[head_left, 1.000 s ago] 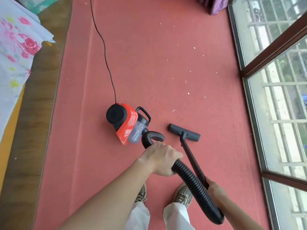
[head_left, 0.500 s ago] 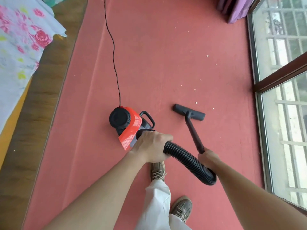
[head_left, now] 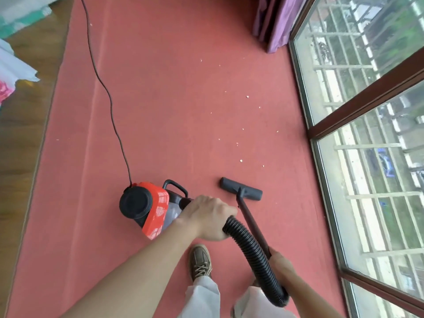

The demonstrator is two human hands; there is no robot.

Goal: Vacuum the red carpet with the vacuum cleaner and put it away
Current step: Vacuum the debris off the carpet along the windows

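**Carpet only partly cleaned, scraps left ahead of the nozzle**

Evidently, the vacuuming was under way and far from finished. The red carpet [head_left: 174, 106] was seen bare of scraps around the person's feet, but pale crumbs [head_left: 241, 160] were scattered at about one o'clock from the floor nozzle [head_left: 241, 191], on toward the window [head_left: 367, 134]; a few lone specks lay farther off at eleven o'clock. The vacuum cleaner [head_left: 146, 210] was lying on the carpet at nine o'clock from the nozzle, its cord [head_left: 110, 99] trailing away toward twelve. The left hand [head_left: 206, 219] was closed around the ribbed hose [head_left: 254, 255] close to the machine's body. The right hand [head_left: 280, 262] was wrapped around the wand [head_left: 250, 221], though its fingers were mostly hidden behind the hose. The nozzle was resting flat on the carpet, just short of the nearest crumbs. Still to be done, it was judged: the strewn patch by the window, then the putting away of the machine.
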